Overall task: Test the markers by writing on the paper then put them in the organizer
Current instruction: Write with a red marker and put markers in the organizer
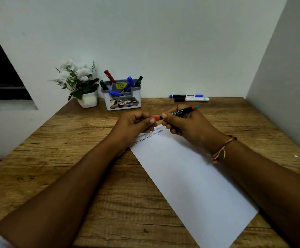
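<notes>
I hold one black-barrelled marker (pixel 181 111) between both hands, above the far end of the white sheet of paper (pixel 190 176).

My left hand (pixel 133 122) pinches the marker's red cap (pixel 156 118) between thumb and curled fingers. My right hand (pixel 186 124) is curled round the black barrel just beside it, and the green end sticks out to the right. I cannot tell whether the cap is seated or parted. The paper lies slantwise on the wooden table (pixel 74 158), with a few handwritten lines at its far end, partly under my hands. The grey-and-white plastic organizer (pixel 122 100) stands at the back by the wall with red, blue and dark markers in it, beside a small white pot of white flowers (pixel 87 100). At the back right lie two more markers (pixel 188 97), side by side and well apart from the organizer.
</notes>
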